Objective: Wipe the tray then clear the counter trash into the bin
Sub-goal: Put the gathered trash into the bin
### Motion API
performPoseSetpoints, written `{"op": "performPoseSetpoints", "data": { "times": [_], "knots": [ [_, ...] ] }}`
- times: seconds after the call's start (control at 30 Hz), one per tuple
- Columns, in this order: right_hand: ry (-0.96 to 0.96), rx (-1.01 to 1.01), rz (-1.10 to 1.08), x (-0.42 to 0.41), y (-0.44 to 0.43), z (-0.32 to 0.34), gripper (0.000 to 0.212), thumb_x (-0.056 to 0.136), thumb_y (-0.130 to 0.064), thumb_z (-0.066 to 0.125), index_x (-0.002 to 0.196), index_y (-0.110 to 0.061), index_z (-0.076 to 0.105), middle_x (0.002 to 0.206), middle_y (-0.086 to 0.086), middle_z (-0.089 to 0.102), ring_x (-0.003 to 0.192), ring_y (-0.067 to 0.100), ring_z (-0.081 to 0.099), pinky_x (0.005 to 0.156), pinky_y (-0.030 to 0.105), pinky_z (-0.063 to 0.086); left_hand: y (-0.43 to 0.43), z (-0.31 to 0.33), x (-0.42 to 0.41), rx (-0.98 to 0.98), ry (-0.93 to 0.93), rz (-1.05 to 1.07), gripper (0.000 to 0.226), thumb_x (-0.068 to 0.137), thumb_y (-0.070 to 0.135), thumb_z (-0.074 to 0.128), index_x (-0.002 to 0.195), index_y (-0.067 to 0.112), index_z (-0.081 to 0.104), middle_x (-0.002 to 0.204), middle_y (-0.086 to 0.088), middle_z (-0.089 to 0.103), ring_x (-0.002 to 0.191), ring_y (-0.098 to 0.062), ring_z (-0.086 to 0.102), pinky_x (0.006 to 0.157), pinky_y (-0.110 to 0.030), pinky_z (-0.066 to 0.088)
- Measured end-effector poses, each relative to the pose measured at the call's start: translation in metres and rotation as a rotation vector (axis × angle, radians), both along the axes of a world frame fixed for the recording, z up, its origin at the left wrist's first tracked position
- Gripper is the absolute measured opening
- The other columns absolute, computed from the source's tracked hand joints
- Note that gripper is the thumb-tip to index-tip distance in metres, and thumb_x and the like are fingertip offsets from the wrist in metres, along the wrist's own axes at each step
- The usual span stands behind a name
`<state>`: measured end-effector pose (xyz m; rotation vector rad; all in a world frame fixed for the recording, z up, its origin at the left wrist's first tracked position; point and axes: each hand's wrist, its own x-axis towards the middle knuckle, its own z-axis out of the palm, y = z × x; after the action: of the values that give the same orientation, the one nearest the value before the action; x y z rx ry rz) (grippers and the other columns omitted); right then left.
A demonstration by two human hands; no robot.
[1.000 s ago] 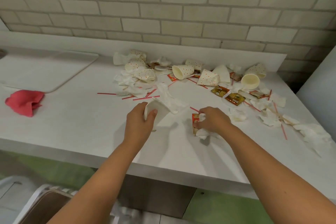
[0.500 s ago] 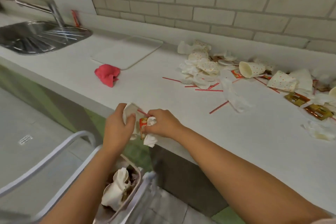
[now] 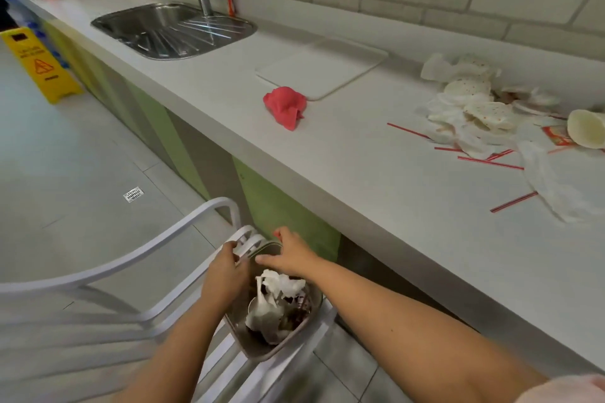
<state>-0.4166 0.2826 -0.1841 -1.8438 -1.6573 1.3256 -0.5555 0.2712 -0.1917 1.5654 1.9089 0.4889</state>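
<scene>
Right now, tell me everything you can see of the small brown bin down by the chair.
The small brown plastic bin is a rounded-corner tub with a paler rim, open at the top with no lid. It stands on the white chair below the counter edge. Inside lie crumpled white napkins and dark scraps; it looks well filled. The left hand is over its near rim and the right hand hangs above its far side, something red at its fingertips.
</scene>
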Motion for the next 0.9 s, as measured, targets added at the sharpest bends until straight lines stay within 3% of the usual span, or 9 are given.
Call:
{"op": "performPoseSetpoints", "data": {
  "times": [0.1,0.2,0.3,0.43,0.53,0.63,0.7,0.8,0.9],
  "knots": [
    [0.090,0.001,-0.150,-0.007,0.008,-0.008,0.022,0.098,-0.024,0.043,0.107,-0.007,0.055,0.101,0.010,0.055,0.101,0.027,0.054,0.085,0.030,0.042,0.004,-0.003,-0.006,0.003,0.014,-0.003,0.042,0.091,0.019,0.051,0.131,0.008,0.043,0.117,-0.013,0.061,0.104,-0.029,0.057,0.079,-0.031,0.039],
    [0.208,0.013,-0.225,-0.009,0.012,-0.011,0.027,0.101,-0.021,0.034,0.086,-0.017,0.056,0.077,-0.004,0.051,0.081,0.017,0.050,0.067,0.022,0.037,0.008,0.000,-0.008,0.016,-0.002,0.002,0.041,0.091,0.019,0.053,0.130,0.009,0.044,0.115,-0.012,0.061,0.102,-0.027,0.057,0.077,-0.028,0.038],
    [0.225,-0.007,-0.160,-0.005,0.010,-0.013,0.021,0.100,-0.023,0.039,0.110,-0.015,0.055,0.093,-0.004,0.051,0.085,0.010,0.048,0.070,0.018,0.037,0.011,0.005,-0.003,0.058,-0.026,-0.013,0.038,0.090,0.016,0.053,0.127,0.009,0.046,0.112,-0.012,0.061,0.098,-0.025,0.057,0.077,-0.028,0.039],
    [0.159,-0.019,-0.127,0.006,0.008,-0.009,0.039,0.099,-0.021,0.042,0.137,-0.013,0.041,0.133,0.011,0.044,0.117,0.020,0.048,0.095,0.024,0.036,0.013,0.013,0.008,0.100,-0.049,-0.054,0.038,0.092,0.017,0.053,0.128,0.010,0.046,0.109,-0.008,0.060,0.090,-0.016,0.052,0.077,-0.026,0.038],
    [0.080,0.014,-0.119,0.017,0.010,-0.001,0.035,0.098,-0.016,0.041,0.132,-0.012,0.047,0.130,0.013,0.048,0.105,0.021,0.052,0.082,0.021,0.038,0.014,0.022,0.022,0.136,-0.065,-0.083,0.036,0.092,0.017,0.053,0.127,0.010,0.047,0.100,-0.001,0.057,0.083,-0.014,0.052,0.072,-0.024,0.036],
    [0.055,0.082,-0.111,0.032,0.009,0.014,0.030,0.097,-0.010,0.042,0.123,-0.006,0.055,0.117,0.009,0.055,0.083,0.012,0.049,0.060,0.011,0.033,0.014,0.034,0.039,0.184,-0.095,-0.120,0.033,0.092,0.014,0.052,0.124,0.008,0.050,0.096,-0.002,0.056,0.076,-0.012,0.052,0.061,-0.020,0.036],
    [0.024,0.121,-0.095,0.046,0.003,0.029,0.028,0.096,-0.009,0.044,0.119,-0.003,0.058,0.107,0.008,0.058,0.086,0.011,0.048,0.061,0.014,0.036,0.014,0.043,0.056,0.218,-0.115,-0.152,0.031,0.092,0.013,0.052,0.122,0.007,0.052,0.094,-0.002,0.055,0.075,-0.015,0.053,0.063,-0.022,0.037],
    [-0.042,0.187,-0.091,0.069,-0.010,0.053,0.023,0.094,-0.010,0.048,0.108,-0.003,0.064,0.099,0.012,0.065,0.082,0.017,0.053,0.076,0.027,0.043,0.013,0.057,0.085,0.268,-0.165,-0.184,0.025,0.091,0.013,0.052,0.116,0.009,0.056,0.092,-0.003,0.058,0.076,-0.016,0.054,0.070,-0.026,0.039],
    [-0.132,0.269,-0.114,0.097,-0.025,0.075,0.017,0.091,-0.011,0.049,0.093,-0.006,0.065,0.101,0.016,0.067,0.081,0.023,0.055,0.073,0.030,0.043,0.007,0.073,0.121,0.312,-0.251,-0.247,0.021,0.092,0.012,0.051,0.111,0.011,0.058,0.089,-0.002,0.060,0.073,-0.015,0.058,0.064,-0.022,0.043]
  ]
}}
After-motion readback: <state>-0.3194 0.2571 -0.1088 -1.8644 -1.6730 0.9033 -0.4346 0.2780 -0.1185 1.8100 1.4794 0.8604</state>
